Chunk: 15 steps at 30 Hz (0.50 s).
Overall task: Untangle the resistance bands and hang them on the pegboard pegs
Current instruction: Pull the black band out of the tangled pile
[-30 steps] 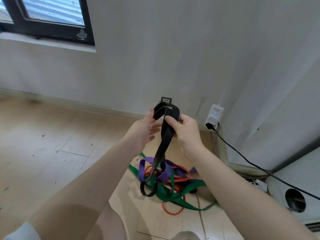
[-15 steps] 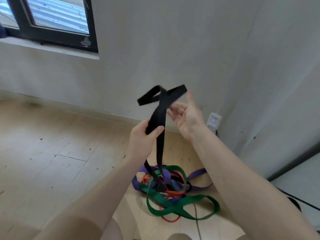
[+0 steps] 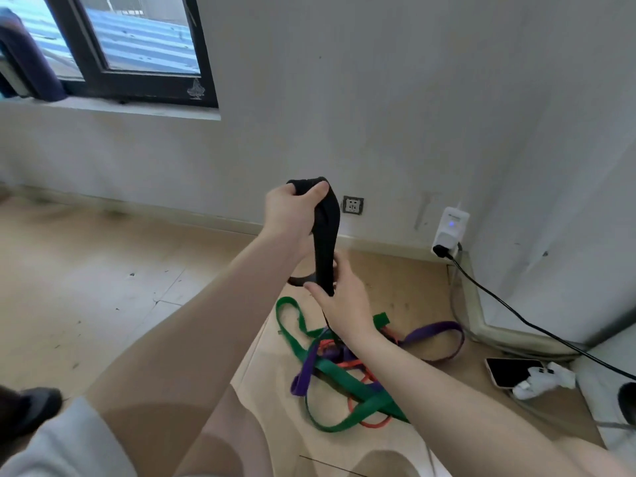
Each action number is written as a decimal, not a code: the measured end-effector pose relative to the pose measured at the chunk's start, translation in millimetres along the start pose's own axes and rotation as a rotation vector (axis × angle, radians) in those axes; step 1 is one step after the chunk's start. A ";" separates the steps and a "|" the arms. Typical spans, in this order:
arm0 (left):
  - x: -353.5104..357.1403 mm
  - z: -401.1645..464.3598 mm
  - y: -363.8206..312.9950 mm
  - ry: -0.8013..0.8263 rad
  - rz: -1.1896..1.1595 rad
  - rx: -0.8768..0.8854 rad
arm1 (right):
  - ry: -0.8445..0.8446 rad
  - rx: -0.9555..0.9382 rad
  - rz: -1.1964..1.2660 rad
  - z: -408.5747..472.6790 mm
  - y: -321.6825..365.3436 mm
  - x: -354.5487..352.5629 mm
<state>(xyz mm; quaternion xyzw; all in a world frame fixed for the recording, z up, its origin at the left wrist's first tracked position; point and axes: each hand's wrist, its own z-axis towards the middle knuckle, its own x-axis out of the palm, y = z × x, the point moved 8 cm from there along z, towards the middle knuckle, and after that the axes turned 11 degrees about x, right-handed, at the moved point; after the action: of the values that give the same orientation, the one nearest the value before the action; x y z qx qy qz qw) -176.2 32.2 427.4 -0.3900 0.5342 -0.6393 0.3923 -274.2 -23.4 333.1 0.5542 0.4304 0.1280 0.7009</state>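
Observation:
A black resistance band (image 3: 325, 235) hangs in the air between my hands. My left hand (image 3: 292, 210) grips its bunched top end in a fist. Lower down, my right hand (image 3: 339, 301) pinches the same band between thumb and fingers. Below the right hand the black band runs thin into the tangle on the floor. There a green band (image 3: 339, 375), a purple band (image 3: 435, 330) and an orange band (image 3: 370, 423) lie knotted together. No pegboard shows in this view.
A wall with a socket (image 3: 352, 205) and a white plugged-in device (image 3: 451, 228) stands close ahead. A black cable (image 3: 523, 320) runs right along the floor. A phone (image 3: 512, 371) and white power strip (image 3: 543, 380) lie at the right. A window (image 3: 137, 46) is upper left.
My left hand has risen to grip the black band's top, while my right hand dropped below it to pinch the band lower down. The view shifted, showing the pile more to the right.

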 end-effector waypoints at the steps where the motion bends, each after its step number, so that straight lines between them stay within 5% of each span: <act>1: -3.1 1.8 2.9 -0.018 -0.039 -0.029 | -0.021 -0.027 -0.041 0.7 5.4 -0.8; 6: -25.8 -1.5 30.8 -0.068 -0.147 -0.222 | 0.010 0.013 0.097 12.6 12.0 -21.3; 10: -13.0 -43.7 82.4 0.280 -0.014 -0.333 | -0.011 0.212 0.347 32.9 9.9 -43.4; 15: -4.9 -59.9 81.4 0.325 0.124 0.104 | 0.062 0.320 0.718 43.2 47.0 -47.5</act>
<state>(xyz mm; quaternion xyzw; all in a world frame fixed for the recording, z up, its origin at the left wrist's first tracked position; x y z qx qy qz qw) -222.3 49.4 339.0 -0.2268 0.5798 -0.6954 0.3590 -256.4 -66.7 397.4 0.7676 0.2448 0.3130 0.5029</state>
